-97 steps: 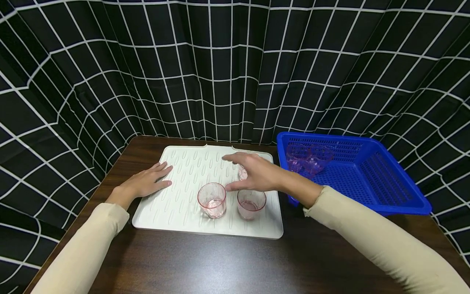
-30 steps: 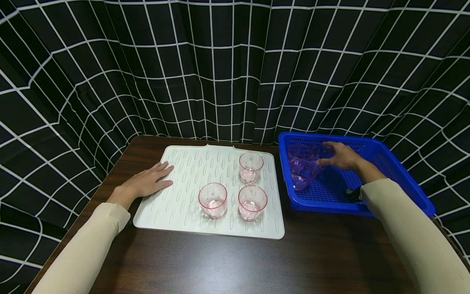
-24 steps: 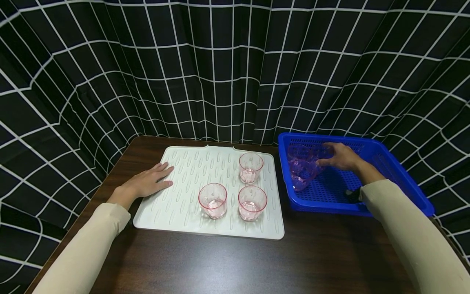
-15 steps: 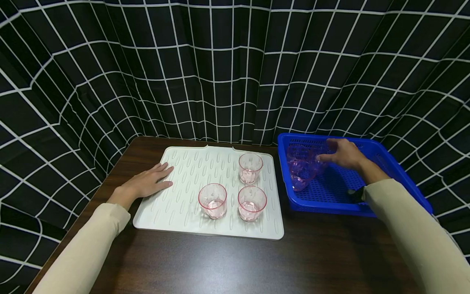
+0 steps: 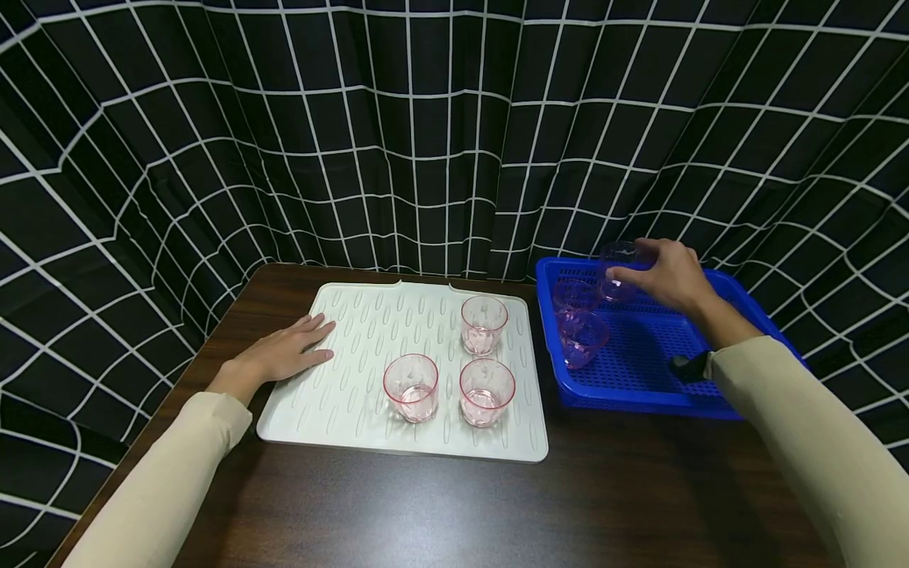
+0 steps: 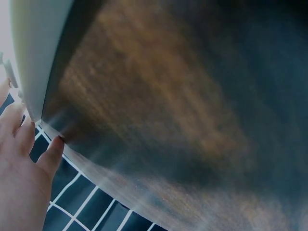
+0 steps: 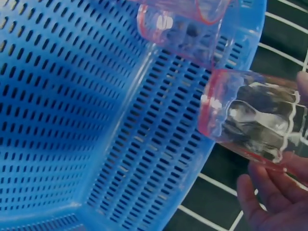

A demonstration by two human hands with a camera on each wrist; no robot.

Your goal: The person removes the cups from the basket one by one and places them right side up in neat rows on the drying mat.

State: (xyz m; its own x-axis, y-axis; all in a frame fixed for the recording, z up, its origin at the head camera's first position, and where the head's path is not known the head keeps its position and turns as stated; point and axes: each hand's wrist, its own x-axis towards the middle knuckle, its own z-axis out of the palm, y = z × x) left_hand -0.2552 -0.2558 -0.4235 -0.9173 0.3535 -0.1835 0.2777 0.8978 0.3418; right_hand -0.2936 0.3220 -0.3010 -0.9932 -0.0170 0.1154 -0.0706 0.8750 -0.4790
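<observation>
My right hand (image 5: 675,276) grips a clear pink-tinted drinking glass (image 5: 616,272) between thumb and fingers, raised over the back rim of the blue basket (image 5: 646,401). In the right wrist view, the held glass (image 7: 255,115) lies on its side across the frame, its thick pink base toward the basket. Two similar glasses, a front one (image 5: 582,341) and a back one (image 5: 572,295), remain at the basket's left side. With fingers spread, my left hand (image 5: 284,351) rests on the left edge of a white ridged tray (image 5: 323,422). Three pink-rimmed glasses (image 5: 410,388) stand upright on its right half.
The dark wooden table (image 5: 426,505) carries the tray and, to its right, the basket. A black curtain with a white grid (image 5: 412,158) hangs close behind and along both sides. A dark band (image 5: 689,368) shows at my right wrist.
My right hand let go of a glass at the tray's back right, moved to the basket, took hold of another glass and lifted it up. My left hand stayed in place.
</observation>
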